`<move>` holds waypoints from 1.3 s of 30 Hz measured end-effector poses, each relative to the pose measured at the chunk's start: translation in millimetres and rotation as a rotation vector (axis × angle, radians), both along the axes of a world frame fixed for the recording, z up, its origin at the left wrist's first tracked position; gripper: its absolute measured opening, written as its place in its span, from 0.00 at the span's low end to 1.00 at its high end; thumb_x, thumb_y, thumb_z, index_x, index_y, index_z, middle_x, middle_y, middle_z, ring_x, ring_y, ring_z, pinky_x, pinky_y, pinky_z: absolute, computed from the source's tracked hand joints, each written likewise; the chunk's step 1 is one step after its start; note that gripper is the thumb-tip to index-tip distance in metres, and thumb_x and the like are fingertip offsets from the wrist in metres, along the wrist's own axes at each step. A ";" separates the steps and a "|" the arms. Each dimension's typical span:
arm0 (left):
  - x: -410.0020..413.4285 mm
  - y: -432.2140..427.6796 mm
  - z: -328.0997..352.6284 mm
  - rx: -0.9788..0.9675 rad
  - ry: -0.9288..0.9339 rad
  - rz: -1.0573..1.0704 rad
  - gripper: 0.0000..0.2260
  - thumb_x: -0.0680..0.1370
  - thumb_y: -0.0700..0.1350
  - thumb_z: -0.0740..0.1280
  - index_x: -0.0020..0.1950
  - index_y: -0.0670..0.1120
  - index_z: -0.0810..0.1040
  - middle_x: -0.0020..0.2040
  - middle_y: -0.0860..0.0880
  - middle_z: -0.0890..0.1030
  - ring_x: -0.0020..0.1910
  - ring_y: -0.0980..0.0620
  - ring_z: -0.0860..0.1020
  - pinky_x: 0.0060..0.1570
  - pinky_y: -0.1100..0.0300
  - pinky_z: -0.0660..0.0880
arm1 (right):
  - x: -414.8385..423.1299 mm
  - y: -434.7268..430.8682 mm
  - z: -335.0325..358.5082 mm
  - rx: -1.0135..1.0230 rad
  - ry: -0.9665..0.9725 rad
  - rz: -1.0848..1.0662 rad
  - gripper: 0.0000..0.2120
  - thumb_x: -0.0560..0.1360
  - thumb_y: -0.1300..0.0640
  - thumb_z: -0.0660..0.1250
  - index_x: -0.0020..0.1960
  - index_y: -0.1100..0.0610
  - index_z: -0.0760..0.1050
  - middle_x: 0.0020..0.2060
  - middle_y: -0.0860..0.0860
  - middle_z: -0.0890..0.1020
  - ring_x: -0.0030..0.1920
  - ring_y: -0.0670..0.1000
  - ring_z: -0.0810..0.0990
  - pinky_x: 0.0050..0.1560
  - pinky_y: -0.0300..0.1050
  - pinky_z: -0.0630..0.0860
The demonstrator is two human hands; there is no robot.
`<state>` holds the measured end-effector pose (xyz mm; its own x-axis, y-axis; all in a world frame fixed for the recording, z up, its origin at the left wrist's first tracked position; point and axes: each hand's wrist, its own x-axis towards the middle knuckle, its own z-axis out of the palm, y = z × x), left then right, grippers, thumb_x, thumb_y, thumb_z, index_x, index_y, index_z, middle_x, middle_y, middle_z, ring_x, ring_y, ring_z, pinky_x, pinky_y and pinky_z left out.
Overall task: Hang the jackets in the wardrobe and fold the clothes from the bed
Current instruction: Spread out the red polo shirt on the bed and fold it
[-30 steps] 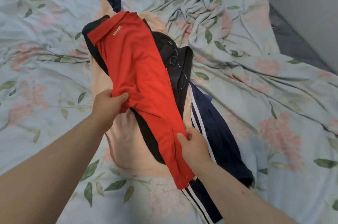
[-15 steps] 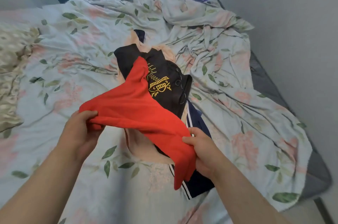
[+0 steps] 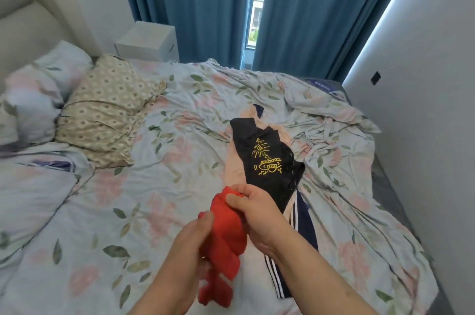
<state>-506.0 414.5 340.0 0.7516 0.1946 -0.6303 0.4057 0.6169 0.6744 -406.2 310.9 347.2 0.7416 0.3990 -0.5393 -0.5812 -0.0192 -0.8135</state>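
Seen from the head camera, both hands hold a bunched red garment (image 3: 226, 235) up above the near side of the bed (image 3: 144, 186): the left hand (image 3: 190, 245) grips its middle with thumb on top and fingers curled beneath, and the right hand (image 3: 257, 214) pinches its upper end. Just behind them on the floral sheet lies the rest of the pile, a black shirt with a yellow print (image 3: 267, 160) on top of a peach garment (image 3: 235, 168), with navy white-striped trousers (image 3: 303, 224) underneath, running toward the bed's near edge. A patterned pillow (image 3: 102, 111) sits far left, and blue curtains (image 3: 192, 6) hang behind the bed.
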 end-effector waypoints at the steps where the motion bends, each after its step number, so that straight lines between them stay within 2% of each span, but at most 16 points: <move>1: -7.8 1.9 12.0 0.084 -0.022 0.006 0.15 0.74 0.48 0.69 0.55 0.40 0.80 0.47 0.38 0.85 0.42 0.44 0.84 0.42 0.50 0.80 | -7.1 8.3 10.9 0.007 -0.007 0.023 0.05 0.79 0.66 0.63 0.52 0.62 0.77 0.39 0.56 0.80 0.37 0.50 0.77 0.38 0.42 0.75; 3: -19.2 13.8 33.0 0.153 -0.040 0.062 0.08 0.77 0.34 0.65 0.55 0.38 0.79 0.48 0.36 0.84 0.42 0.42 0.82 0.45 0.49 0.78 | -18.5 21.0 34.3 0.057 0.001 0.038 0.10 0.79 0.66 0.57 0.52 0.64 0.78 0.35 0.55 0.80 0.33 0.48 0.78 0.32 0.41 0.75; 5: -27.7 34.4 54.6 0.089 -0.094 0.185 0.10 0.76 0.29 0.58 0.50 0.35 0.78 0.45 0.34 0.82 0.41 0.42 0.80 0.44 0.51 0.75 | -26.2 27.6 58.5 0.036 -0.078 0.093 0.14 0.76 0.70 0.56 0.54 0.66 0.78 0.35 0.54 0.82 0.32 0.48 0.81 0.32 0.40 0.78; 9: -46.0 80.8 96.3 -0.113 -0.212 0.322 0.08 0.70 0.31 0.57 0.43 0.41 0.72 0.36 0.41 0.72 0.27 0.50 0.73 0.25 0.61 0.74 | -40.2 27.1 94.8 -0.167 -0.427 0.195 0.15 0.71 0.72 0.62 0.48 0.57 0.82 0.36 0.54 0.84 0.37 0.51 0.81 0.41 0.43 0.80; 12: -54.9 106.4 124.1 -0.055 -0.230 0.358 0.08 0.71 0.32 0.60 0.45 0.42 0.73 0.35 0.42 0.73 0.28 0.48 0.74 0.27 0.60 0.76 | -50.0 25.6 109.2 -0.305 -0.654 0.211 0.16 0.69 0.70 0.66 0.48 0.51 0.82 0.39 0.52 0.86 0.40 0.55 0.84 0.47 0.46 0.80; 14: -56.9 116.8 143.0 0.023 -0.238 0.383 0.07 0.74 0.32 0.62 0.49 0.41 0.74 0.37 0.40 0.75 0.25 0.50 0.76 0.25 0.61 0.76 | -57.0 28.1 116.8 -0.358 -0.779 0.236 0.19 0.69 0.68 0.64 0.49 0.48 0.81 0.40 0.48 0.87 0.43 0.49 0.85 0.49 0.44 0.80; 18: -58.4 138.6 169.1 0.133 -0.350 0.475 0.26 0.76 0.30 0.64 0.73 0.45 0.67 0.56 0.37 0.79 0.33 0.51 0.80 0.30 0.59 0.79 | -61.0 40.2 133.0 -0.409 -0.933 0.170 0.17 0.70 0.64 0.67 0.46 0.42 0.82 0.38 0.41 0.85 0.40 0.40 0.83 0.43 0.37 0.78; 21: -63.1 151.3 191.0 0.148 -0.424 0.458 0.21 0.77 0.30 0.60 0.69 0.42 0.72 0.41 0.42 0.78 0.26 0.55 0.77 0.26 0.67 0.75 | -46.5 43.2 150.7 -0.398 -0.945 0.008 0.14 0.70 0.62 0.68 0.41 0.42 0.83 0.34 0.43 0.85 0.36 0.42 0.82 0.38 0.39 0.76; 24: -69.4 161.1 207.4 0.060 -0.548 0.371 0.24 0.70 0.28 0.53 0.64 0.38 0.73 0.40 0.42 0.76 0.30 0.55 0.78 0.25 0.71 0.75 | -30.0 41.4 171.2 -0.358 -0.966 -0.032 0.08 0.73 0.57 0.71 0.39 0.44 0.83 0.30 0.46 0.83 0.31 0.45 0.80 0.36 0.44 0.75; 26: -71.5 160.6 213.9 0.235 -0.638 0.271 0.30 0.65 0.23 0.50 0.63 0.40 0.72 0.45 0.42 0.77 0.42 0.51 0.80 0.35 0.68 0.79 | -21.7 40.2 183.6 -0.317 -1.038 -0.053 0.08 0.72 0.54 0.72 0.39 0.42 0.83 0.30 0.43 0.82 0.30 0.41 0.77 0.34 0.39 0.73; 28: -68.5 154.6 217.2 0.669 -0.613 0.243 0.32 0.69 0.19 0.52 0.60 0.49 0.74 0.50 0.44 0.81 0.48 0.55 0.81 0.40 0.67 0.79 | -15.3 41.2 195.9 -0.310 -1.169 -0.081 0.07 0.71 0.53 0.73 0.38 0.41 0.83 0.34 0.40 0.81 0.35 0.40 0.77 0.36 0.30 0.70; 30: -63.6 148.9 224.1 1.122 -0.486 0.308 0.27 0.67 0.25 0.66 0.51 0.56 0.76 0.42 0.51 0.82 0.38 0.62 0.79 0.34 0.70 0.73 | -11.2 42.0 208.4 -0.298 -1.241 -0.102 0.09 0.71 0.52 0.74 0.34 0.40 0.81 0.40 0.38 0.78 0.44 0.36 0.76 0.43 0.27 0.68; 32: -60.4 146.4 232.7 1.301 -0.416 0.461 0.15 0.67 0.36 0.75 0.42 0.55 0.78 0.35 0.54 0.82 0.30 0.61 0.76 0.31 0.67 0.71 | -7.5 42.7 217.7 -0.251 -1.224 -0.049 0.11 0.72 0.53 0.73 0.34 0.39 0.80 0.40 0.39 0.80 0.43 0.34 0.77 0.42 0.26 0.69; 35: -54.5 145.5 251.2 1.163 -0.426 0.591 0.06 0.74 0.43 0.73 0.39 0.48 0.79 0.31 0.48 0.81 0.26 0.53 0.76 0.23 0.65 0.69 | -0.5 40.3 230.1 -0.213 -1.203 0.041 0.06 0.73 0.52 0.71 0.39 0.43 0.81 0.32 0.44 0.82 0.32 0.39 0.77 0.35 0.37 0.73; 37: -52.4 148.4 268.1 0.850 -0.433 0.567 0.05 0.79 0.42 0.68 0.42 0.46 0.77 0.30 0.46 0.79 0.21 0.54 0.76 0.16 0.71 0.61 | 8.1 35.0 235.6 -0.214 -1.227 0.043 0.05 0.74 0.51 0.71 0.40 0.44 0.81 0.32 0.45 0.82 0.32 0.40 0.77 0.36 0.41 0.73; 39: -55.0 150.4 285.6 0.655 -0.409 0.572 0.06 0.81 0.43 0.64 0.44 0.47 0.75 0.25 0.50 0.79 0.18 0.57 0.75 0.16 0.74 0.58 | 17.7 28.5 239.9 -0.222 -1.247 0.060 0.05 0.73 0.50 0.71 0.39 0.46 0.81 0.32 0.46 0.81 0.30 0.40 0.75 0.35 0.42 0.72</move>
<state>-561.0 564.9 625.6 0.5714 0.8203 0.0244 -0.1831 0.0985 0.9782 -388.5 339.4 587.1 0.7766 0.4407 0.4502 0.5809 -0.2245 -0.7824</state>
